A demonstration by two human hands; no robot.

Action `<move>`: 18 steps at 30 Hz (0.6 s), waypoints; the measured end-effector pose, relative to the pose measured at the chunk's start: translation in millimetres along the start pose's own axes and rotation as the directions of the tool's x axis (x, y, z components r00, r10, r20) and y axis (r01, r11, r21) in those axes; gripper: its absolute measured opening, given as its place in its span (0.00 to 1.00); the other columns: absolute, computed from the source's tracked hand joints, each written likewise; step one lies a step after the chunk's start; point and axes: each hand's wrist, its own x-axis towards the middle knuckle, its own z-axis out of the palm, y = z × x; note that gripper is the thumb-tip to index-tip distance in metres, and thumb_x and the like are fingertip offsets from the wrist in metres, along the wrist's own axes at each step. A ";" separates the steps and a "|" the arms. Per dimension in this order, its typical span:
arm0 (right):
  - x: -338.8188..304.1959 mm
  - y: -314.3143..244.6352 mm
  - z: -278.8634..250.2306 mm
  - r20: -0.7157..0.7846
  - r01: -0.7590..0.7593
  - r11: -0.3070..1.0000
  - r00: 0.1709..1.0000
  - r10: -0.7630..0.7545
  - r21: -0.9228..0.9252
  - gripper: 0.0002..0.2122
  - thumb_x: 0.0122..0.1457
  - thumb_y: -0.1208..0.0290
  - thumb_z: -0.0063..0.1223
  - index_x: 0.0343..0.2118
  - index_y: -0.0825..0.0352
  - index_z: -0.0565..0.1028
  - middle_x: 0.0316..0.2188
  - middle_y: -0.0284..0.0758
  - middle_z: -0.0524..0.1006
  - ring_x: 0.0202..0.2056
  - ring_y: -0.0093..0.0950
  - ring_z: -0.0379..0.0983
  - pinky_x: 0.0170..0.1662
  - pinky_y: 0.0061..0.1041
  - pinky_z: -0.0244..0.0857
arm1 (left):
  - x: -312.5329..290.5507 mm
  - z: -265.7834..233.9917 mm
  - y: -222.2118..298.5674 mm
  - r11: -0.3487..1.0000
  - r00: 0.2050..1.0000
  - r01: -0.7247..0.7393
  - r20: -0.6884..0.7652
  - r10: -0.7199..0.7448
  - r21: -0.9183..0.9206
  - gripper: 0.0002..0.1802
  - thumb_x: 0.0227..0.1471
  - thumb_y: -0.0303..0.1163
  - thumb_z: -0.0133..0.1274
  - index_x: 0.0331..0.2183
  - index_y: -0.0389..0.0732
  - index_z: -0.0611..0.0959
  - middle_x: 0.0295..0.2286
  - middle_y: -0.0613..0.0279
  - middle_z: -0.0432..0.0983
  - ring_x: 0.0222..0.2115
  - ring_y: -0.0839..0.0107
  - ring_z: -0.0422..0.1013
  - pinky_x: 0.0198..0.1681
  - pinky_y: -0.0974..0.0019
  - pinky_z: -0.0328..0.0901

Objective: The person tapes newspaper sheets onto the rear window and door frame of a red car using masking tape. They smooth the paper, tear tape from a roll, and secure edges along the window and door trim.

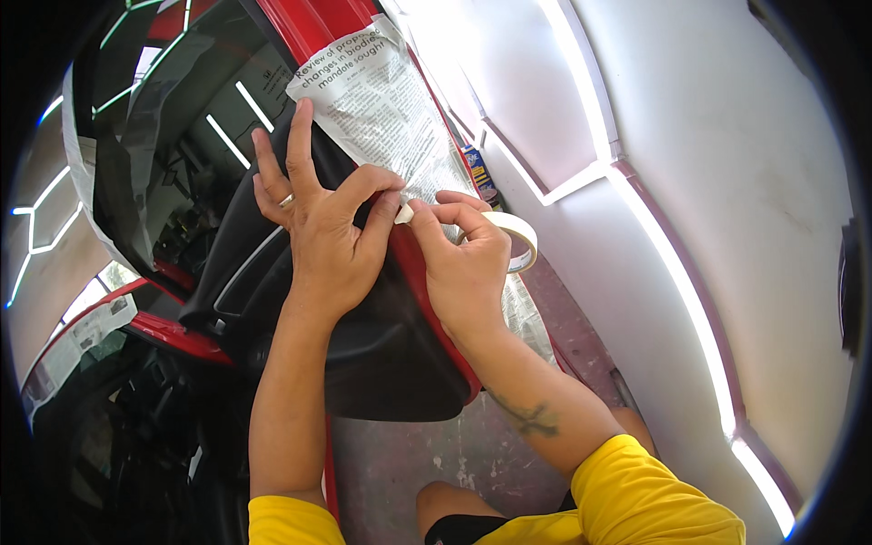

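A short, pale piece of masking tape is between my two hands, at the edge of the newspaper sheet that covers part of an open red car door. My left hand pinches at the tape with thumb and forefinger, its other fingers raised and spread. My right hand has thumb and fingertips closed at the same piece. From this hand's fingers hangs the roll of masking tape, partly hidden behind them. Whether the piece still joins the roll cannot be made out.
The door's black inner panel lies below my hands, its dark window glass at upper left. More newspaper edges the car body. A blue can stands beyond the door by the white wall with light strips.
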 end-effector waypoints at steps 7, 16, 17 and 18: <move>-5.4 8.3 17.2 -0.118 0.130 0.990 0.984 -0.135 -0.048 0.08 0.57 0.70 0.70 0.29 0.69 0.82 0.37 0.42 0.82 0.41 0.42 0.79 0.48 0.42 0.68 | 0.0 3.6 -3.9 0.999 0.999 -0.020 -0.048 0.019 -0.027 0.02 0.55 0.37 0.66 0.33 0.59 0.90 0.75 0.56 0.48 0.74 0.30 0.31 0.69 0.24 0.31; -1.8 -0.3 20.1 -0.088 0.266 0.843 0.935 -0.344 -0.467 0.16 0.57 0.61 0.70 0.21 0.64 0.75 0.23 0.36 0.77 0.28 0.45 0.74 0.38 0.46 0.64 | -2.6 -8.2 -17.9 0.997 0.996 -0.075 0.046 0.075 0.000 0.09 0.57 0.37 0.64 0.40 0.61 0.93 0.75 0.56 0.48 0.76 0.39 0.30 0.73 0.35 0.28; -0.6 0.8 19.3 -0.078 0.294 0.828 0.925 -0.373 -0.477 0.17 0.57 0.60 0.70 0.20 0.64 0.75 0.21 0.36 0.76 0.28 0.45 0.74 0.38 0.46 0.64 | -1.6 -10.4 -17.1 0.995 0.994 -0.091 0.057 0.093 -0.039 0.09 0.57 0.38 0.64 0.40 0.61 0.93 0.75 0.56 0.49 0.76 0.39 0.30 0.73 0.35 0.28; 0.3 1.8 17.3 -0.075 0.260 0.834 0.939 -0.336 -0.488 0.18 0.57 0.59 0.70 0.20 0.64 0.75 0.20 0.36 0.76 0.27 0.45 0.74 0.38 0.46 0.64 | -0.4 -10.0 -15.9 0.994 0.994 -0.098 0.047 0.100 -0.050 0.09 0.57 0.39 0.65 0.40 0.62 0.93 0.75 0.56 0.49 0.76 0.39 0.31 0.73 0.35 0.28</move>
